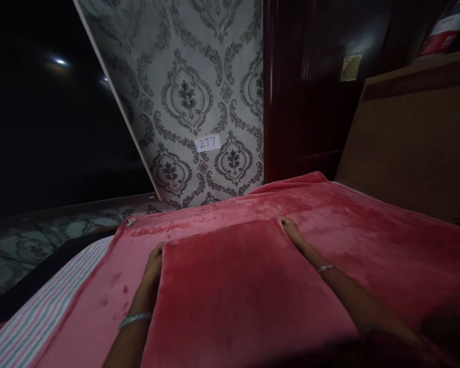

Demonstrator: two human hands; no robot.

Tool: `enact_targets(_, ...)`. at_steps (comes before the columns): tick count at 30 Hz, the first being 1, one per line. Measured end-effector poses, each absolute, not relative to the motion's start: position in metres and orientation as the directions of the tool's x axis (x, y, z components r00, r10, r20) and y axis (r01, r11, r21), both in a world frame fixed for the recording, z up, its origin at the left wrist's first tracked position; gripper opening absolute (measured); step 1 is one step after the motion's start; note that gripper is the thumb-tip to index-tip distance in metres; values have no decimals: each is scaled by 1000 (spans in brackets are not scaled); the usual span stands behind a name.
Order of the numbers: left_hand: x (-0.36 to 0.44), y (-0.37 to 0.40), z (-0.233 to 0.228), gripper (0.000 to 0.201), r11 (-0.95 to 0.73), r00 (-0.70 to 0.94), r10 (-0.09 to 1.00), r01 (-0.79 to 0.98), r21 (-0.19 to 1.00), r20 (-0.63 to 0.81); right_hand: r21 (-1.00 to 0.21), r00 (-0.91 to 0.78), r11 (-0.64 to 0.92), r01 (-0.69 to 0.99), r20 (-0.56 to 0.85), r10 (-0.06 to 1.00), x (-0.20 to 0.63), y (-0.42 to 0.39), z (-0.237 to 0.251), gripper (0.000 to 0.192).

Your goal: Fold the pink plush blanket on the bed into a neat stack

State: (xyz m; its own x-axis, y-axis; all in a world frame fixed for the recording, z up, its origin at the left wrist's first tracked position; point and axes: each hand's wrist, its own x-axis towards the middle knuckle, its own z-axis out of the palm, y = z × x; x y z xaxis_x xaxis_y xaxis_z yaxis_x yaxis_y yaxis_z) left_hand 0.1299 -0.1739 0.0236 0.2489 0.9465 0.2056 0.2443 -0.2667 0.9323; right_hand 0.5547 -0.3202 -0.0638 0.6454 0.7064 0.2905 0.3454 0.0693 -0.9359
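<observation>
My left hand (155, 258) is closed around the upper left corner of a red plush blanket (230, 281), the fingers partly hidden behind it. At the upper right corner, my right hand (288, 227) pinches the same fabric. Between the hands the edge is drawn taut, and the held part hangs toward me as a smooth panel. Beneath and beyond it spreads plush fabric (368, 235) of the same red and pink; whether the two are one piece I cannot tell. A small white tag (131, 221) shows at the spread fabric's far left corner.
A striped sheet (57, 291) shows along the left side of the bed. Patterned wallpaper (187, 97) with a paper marked 277 (208, 143) rises behind. A large dark screen (53, 117) stands left. At right are dark red panelling (302, 92), a cardboard box (414, 138) and a bottle (442, 36).
</observation>
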Motion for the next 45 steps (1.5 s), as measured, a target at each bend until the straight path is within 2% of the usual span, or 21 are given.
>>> enact_targets(3, 129, -172, 22, 38, -247, 240, 953, 265, 932, 185, -935, 633, 100, 342, 307, 711, 548, -325, -59, 36)
enact_targets(6, 128, -167, 17, 39, -258, 252, 948, 253, 933, 194, -929, 659, 121, 350, 335, 673, 548, -335, -49, 36)
enact_targets(9, 126, -161, 10, 41, -252, 287, 939, 206, 946, 188, -928, 699, 96, 359, 336, 632, 553, -348, -37, 39)
enact_targets(12, 125, -157, 5, 42, -244, 283, 941, 180, 953, 188, -927, 688, 52, 370, 312, 656, 552, -356, -23, 39)
enact_targets(15, 124, -157, 3, 42, -258, 269, 942, 193, 947, 202, -920, 643, -16, 391, 261, 720, 545, -355, -12, 32)
enact_targets(19, 124, -159, 5, 42, -296, 273, 933, 214, 931, 235, -903, 641, -155, 401, 155, 752, 536, -347, -2, 35)
enact_targets(24, 125, -165, 8, 39, -342, 261, 920, 169, 924, 293, -882, 685, -284, 377, 59, 726, 530, -338, 2, 34)
enact_targets(28, 129, -164, 4, 38, -311, 263, 929, 166, 936, 262, -839, 710, -391, 378, -8, 704, 533, -328, -1, 39)
enact_targets(34, 129, -160, -3, 39, -271, 221, 946, 150, 951, 235, -775, 789, -474, 418, 51, 612, 547, -319, -12, 37)
enact_targets(38, 128, -160, -2, 38, -251, 222, 950, 124, 960, 219, -765, 791, -464, 447, 95, 605, 550, -321, -19, 39)
enact_targets(45, 130, -161, -1, 45, -191, 227, 959, 82, 978, 168, -794, 690, -354, 494, 111, 715, 542, -338, -11, 36)
